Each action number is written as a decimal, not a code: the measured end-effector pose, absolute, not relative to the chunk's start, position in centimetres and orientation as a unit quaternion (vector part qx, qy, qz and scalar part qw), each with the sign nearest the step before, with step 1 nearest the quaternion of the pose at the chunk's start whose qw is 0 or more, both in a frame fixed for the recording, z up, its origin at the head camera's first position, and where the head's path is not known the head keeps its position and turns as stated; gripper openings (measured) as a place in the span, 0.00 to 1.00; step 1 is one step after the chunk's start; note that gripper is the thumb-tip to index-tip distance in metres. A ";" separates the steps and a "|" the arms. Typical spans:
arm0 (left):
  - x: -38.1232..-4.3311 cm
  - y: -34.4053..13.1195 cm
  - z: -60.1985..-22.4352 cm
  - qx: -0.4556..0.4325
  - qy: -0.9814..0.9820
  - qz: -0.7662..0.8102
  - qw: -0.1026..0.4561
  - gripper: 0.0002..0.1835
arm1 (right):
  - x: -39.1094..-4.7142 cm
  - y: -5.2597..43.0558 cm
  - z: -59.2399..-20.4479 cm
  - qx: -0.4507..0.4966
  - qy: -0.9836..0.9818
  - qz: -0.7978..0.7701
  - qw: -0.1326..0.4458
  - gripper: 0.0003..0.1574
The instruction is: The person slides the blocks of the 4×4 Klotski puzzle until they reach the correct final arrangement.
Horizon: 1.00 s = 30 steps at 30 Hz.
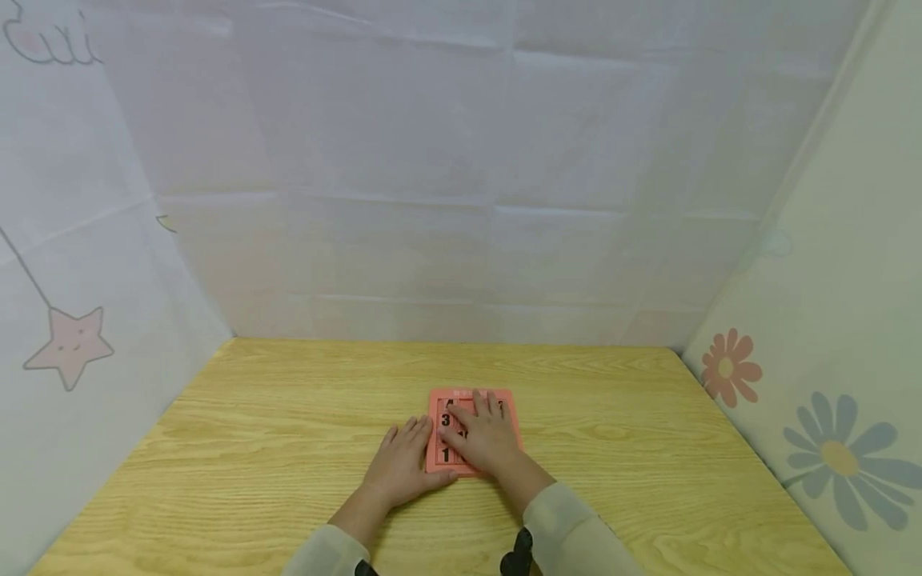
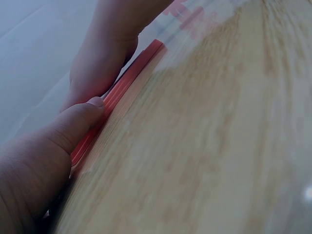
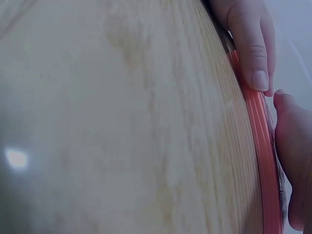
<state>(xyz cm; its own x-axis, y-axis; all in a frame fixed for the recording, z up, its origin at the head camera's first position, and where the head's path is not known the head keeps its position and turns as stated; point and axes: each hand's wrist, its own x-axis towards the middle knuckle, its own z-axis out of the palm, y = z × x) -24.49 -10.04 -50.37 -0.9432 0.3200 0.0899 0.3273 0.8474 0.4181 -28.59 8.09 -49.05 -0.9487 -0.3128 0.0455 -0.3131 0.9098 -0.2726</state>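
Note:
A pink-orange number slide puzzle (image 1: 430, 462) lies flat on the wooden table, its tiles (image 1: 446, 421) printed with black digits such as 3 and 1. My left hand (image 1: 400, 466) rests at its near left corner, the fingers straight along the left side and the thumb against the near edge. Over the tiles lies my right hand (image 1: 492, 442), fingers spread and touching the face; it hides most of the middle and right tiles. In the left wrist view the left thumb (image 2: 80, 119) presses the puzzle's side (image 2: 131, 73). The right wrist view shows the puzzle edge (image 3: 263, 146) beside both hands.
The wood-grain table (image 1: 288, 400) extends around the puzzle. Pale cloth walls stand at the back (image 1: 461, 240), left (image 1: 94, 200) and right (image 1: 828, 304), with printed stars and flowers on the sides. Loose light sleeves (image 1: 576, 528) cover both forearms.

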 end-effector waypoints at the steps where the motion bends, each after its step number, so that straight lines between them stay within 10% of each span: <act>1: -24.5 -10.0 -50.4 -0.168 -0.961 -0.219 0.009 0.56 | -28.6 8.2 -49.1 0.160 -0.977 0.139 0.002 0.41; 30: -24.5 -10.1 -50.6 -0.163 -0.962 -0.220 0.011 0.57 | -28.3 10.1 -48.9 0.153 -0.979 0.135 0.009 0.39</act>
